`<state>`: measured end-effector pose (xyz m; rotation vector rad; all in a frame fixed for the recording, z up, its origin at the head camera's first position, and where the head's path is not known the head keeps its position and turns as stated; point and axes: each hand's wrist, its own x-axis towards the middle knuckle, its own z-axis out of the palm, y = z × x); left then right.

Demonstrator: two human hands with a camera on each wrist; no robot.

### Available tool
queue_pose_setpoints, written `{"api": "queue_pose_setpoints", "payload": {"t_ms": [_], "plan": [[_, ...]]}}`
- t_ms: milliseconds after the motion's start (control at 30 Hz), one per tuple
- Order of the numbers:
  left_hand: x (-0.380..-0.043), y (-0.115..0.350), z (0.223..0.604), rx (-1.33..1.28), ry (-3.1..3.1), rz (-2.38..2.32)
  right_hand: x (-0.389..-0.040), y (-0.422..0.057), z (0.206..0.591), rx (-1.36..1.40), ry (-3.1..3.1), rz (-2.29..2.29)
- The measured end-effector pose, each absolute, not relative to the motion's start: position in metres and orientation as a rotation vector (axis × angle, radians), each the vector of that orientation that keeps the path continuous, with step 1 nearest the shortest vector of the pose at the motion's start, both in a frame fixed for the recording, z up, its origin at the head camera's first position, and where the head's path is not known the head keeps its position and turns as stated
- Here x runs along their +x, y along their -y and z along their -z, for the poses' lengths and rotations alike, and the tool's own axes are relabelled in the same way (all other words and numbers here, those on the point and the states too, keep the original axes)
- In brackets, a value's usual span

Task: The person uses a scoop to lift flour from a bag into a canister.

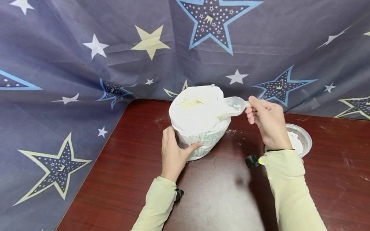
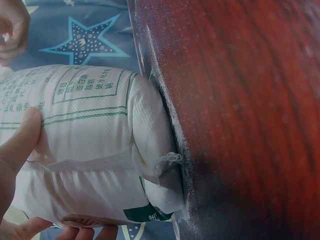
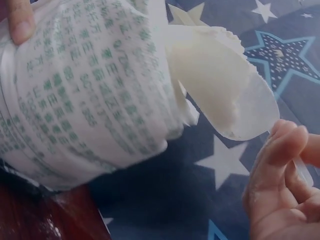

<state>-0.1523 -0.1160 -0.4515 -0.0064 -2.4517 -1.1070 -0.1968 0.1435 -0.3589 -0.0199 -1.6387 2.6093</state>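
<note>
A white woven sack [image 1: 202, 141] with green print stands on the table, its top open and rolled outward. My left hand [image 1: 175, 155] grips its near side, thumb across the front; in the left wrist view the thumb and fingers spread around the sack [image 2: 85, 145]. At the sack's right rim, my right hand [image 1: 267, 121] pinches the handle of a clear plastic scoop [image 1: 235, 106]. White powder heaps in the scoop [image 3: 215, 85] in the right wrist view, its front end over the sack's mouth. Behind the right wrist sits a round bowl [image 1: 308, 139] holding white powder, partly hidden.
The dark red wooden table [image 1: 223, 203] carries powder traces near the sack and on the right. A star-patterned curtain [image 1: 136, 63] hangs right behind and to the left of the table. Dark straps with small devices sit on both wrists.
</note>
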Motion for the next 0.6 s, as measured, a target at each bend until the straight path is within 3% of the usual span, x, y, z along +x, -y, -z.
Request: {"api": "queue_pose_setpoints", "payload": {"t_ms": [600], "plan": [[-0.152, 0.117, 0.451, -0.004, 2.448, 1.113, -0.171, -0.203, 0.365, -0.053, 1.471, -2.624]]}}
